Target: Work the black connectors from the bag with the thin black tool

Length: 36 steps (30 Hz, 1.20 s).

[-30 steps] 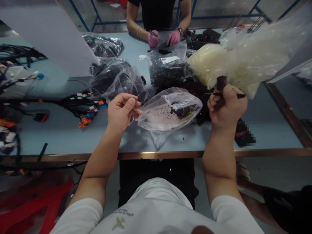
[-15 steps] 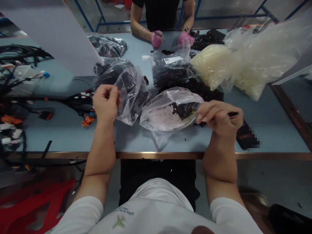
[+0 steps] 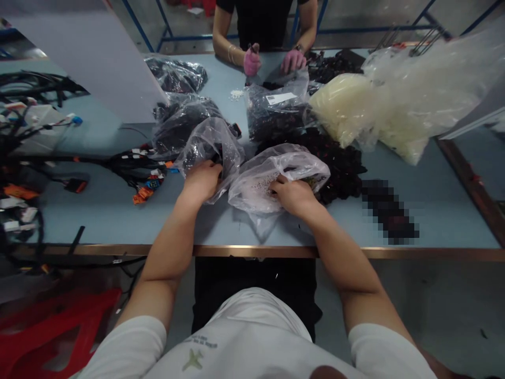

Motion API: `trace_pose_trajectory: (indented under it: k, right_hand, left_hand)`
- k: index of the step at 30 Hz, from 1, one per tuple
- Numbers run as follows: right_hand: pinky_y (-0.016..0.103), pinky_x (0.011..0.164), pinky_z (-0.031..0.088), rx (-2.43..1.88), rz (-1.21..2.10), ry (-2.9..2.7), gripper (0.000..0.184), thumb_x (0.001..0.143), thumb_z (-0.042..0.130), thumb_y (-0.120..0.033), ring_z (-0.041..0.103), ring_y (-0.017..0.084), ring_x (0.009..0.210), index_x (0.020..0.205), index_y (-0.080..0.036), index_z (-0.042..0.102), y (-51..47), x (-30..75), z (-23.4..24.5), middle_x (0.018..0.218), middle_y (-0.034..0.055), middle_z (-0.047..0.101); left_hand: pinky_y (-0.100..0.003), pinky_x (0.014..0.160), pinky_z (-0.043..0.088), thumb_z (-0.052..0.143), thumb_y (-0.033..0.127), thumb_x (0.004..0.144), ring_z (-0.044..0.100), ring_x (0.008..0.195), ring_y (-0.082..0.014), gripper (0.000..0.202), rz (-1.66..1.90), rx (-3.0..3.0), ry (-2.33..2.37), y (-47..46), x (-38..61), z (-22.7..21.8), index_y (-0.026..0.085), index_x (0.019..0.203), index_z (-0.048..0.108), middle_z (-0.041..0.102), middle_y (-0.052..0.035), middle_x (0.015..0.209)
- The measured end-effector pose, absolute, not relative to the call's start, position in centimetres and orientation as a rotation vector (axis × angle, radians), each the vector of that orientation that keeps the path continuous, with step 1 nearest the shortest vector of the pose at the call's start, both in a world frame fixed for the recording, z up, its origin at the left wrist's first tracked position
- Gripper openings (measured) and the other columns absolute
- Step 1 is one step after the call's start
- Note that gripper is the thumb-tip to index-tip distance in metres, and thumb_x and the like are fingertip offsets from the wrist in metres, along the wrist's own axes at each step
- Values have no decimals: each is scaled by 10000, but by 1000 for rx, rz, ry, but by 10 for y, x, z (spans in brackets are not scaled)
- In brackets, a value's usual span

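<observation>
View: head-worn camera looking down past a white printed T-shirt (image 3: 252,337) at a crowded work desk.
Left hand: the person's bare left hand (image 3: 201,181) lies curled, fingers bent down over the crumpled side of a clear polythene bag of black parts (image 3: 209,150); whether it pinches anything through the film cannot be told.
Right hand: the bare right hand (image 3: 294,195) rests in the folds of a second clear polythene bag of tiny pale pieces (image 3: 256,192), fingers loosely spread; any grip is hidden.
Placement: the two bags lie touching at centre, apparently drawn near the desk's front edge so both hands can work them at once.
Nearby: a heap of loose black plastic parts (image 3: 339,168) lies at right, below a bulging bag of cream-white pieces (image 3: 343,108); a pixelated patch (image 3: 389,210) obscures something further right.
Desk: the pale blue desk (image 3: 434,210) has a copper-coloured edge; a black wiring harness with orange connectors (image 3: 130,166) lies at left.
Across the desk: a co-worker's pink-gloved hands (image 3: 272,62) work at upper centre.
Room: a red plastic seat (image 3: 51,326) stands at lower left.
</observation>
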State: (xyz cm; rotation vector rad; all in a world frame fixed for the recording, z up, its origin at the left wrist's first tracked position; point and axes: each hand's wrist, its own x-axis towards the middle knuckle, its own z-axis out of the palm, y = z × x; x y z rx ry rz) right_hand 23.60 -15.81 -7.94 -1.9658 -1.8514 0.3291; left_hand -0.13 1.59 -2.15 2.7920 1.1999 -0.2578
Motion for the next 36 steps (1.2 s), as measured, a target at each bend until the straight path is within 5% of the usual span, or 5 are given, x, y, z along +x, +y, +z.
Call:
trace_pose_trajectory:
  k: [4, 10, 21, 27, 36]
  right_hand:
    - [359, 658, 488, -2129, 292, -1878, 204, 945, 652, -186, 730, 273, 826, 1030, -279, 813, -161, 234, -69, 1054, 115, 823]
    - [392, 765, 540, -2144, 239, -1788, 273, 883, 686, -195, 750, 331, 959, 1121, -243, 812, -161, 237, -64, 1072, 124, 834]
    - [393, 805, 524, -2060, 163, -1815, 278, 868, 618, -161, 714, 322, 979, 1076, -195, 799, -161, 240, -67, 1063, 147, 809]
    - [343, 729, 471, -2020, 93, -1814, 263, 925, 571, -209, 695, 270, 828, 1069, -217, 790, -165, 238, -64, 912, 105, 798]
    - [324, 722, 493, -1823, 147, -1771, 313, 860, 592, -158, 692, 221, 718, 1077, -239, 803, -166, 236, -66, 808, 35, 795]
  left_hand:
    - [-438, 931, 544, 537, 204, 975, 706, 1144, -363, 272, -208, 2786, 1186, 15, 0, -22, 181, 1080, 787, 732, -189, 1242]
    - [-451, 984, 539, 551, 165, 947, 721, 1103, -354, 342, 71, 2655, 1281, 17, -3, -21, 187, 1216, 760, 743, -178, 1231]
    - [-465, 1108, 480, 606, 165, 947, 690, 1183, -346, 210, -143, 2767, 1089, 21, -11, -30, 211, 1021, 797, 737, -160, 1248]
    - [-472, 1003, 521, 599, 180, 959, 684, 1166, -386, 260, -105, 2747, 1194, 19, -9, -23, 178, 1191, 717, 758, -186, 1151]
    - [-479, 1121, 510, 658, 387, 1013, 679, 1229, -332, 290, 918, 2379, 1159, 17, -16, -17, 250, 1269, 675, 729, -123, 1275]
